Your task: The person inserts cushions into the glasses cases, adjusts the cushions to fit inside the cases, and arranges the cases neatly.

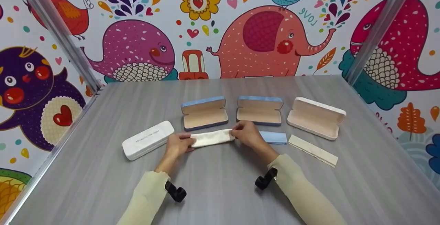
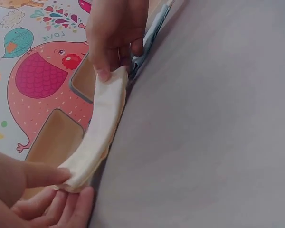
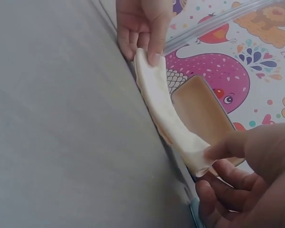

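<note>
A cream cloth, folded into a long strip, is held between both hands in front of the open glasses cases. My left hand pinches its left end, thumb on top and fingers beneath, as the left wrist view shows. At the other end, my right hand pinches the cloth between thumb and fingers. In the right wrist view the strip sags slightly along its length. A blue folded cloth lies just right of my right hand, partly hidden by it. Another cream folded cloth lies farther right.
Two blue glasses cases stand open at the back, with a white open case to their right. A closed white case with printed lettering lies left of my left hand. Metal posts and a cartoon-printed wall border the grey table.
</note>
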Tool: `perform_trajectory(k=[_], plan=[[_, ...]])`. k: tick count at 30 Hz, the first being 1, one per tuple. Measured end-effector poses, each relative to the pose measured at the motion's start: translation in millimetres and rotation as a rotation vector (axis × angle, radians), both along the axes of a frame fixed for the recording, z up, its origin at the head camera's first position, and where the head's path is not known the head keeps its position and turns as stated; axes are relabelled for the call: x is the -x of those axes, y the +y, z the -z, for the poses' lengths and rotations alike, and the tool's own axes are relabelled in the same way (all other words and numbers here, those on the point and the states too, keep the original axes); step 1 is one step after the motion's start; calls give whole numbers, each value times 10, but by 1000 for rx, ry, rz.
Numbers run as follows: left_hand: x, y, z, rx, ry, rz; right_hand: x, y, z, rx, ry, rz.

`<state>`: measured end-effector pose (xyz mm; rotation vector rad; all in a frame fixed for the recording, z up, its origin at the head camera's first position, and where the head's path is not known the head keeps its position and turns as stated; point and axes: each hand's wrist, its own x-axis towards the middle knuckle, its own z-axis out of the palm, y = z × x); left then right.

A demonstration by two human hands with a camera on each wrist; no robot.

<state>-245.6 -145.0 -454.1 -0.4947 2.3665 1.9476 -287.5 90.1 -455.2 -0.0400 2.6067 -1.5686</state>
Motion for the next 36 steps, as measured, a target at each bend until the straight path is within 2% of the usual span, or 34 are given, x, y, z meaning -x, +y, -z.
perform_trajectory(k=[3,7,14,19,27,32,36], plan=[[-16,-16,-17,-30,4,-2,2,-10,-10,98,-8,-2],[-18,-28,-42,-108,5,-17,26,-18,-30,227,-83,9],[10,-66,-95,-133,-24,-33,69,-45,-65,329,-145,29],[30,-90,-143,-180,-49,-48,119,-58,-76,347,-155,30],[108,-131,-205,-210,-45,-69,239,-105,-88,335,-143,46],[185,-127,-242,-186,-47,-67,324,-133,-105,321,-112,52],[245,-109,-270,-166,-47,-69,405,-140,-127,288,-126,77]])
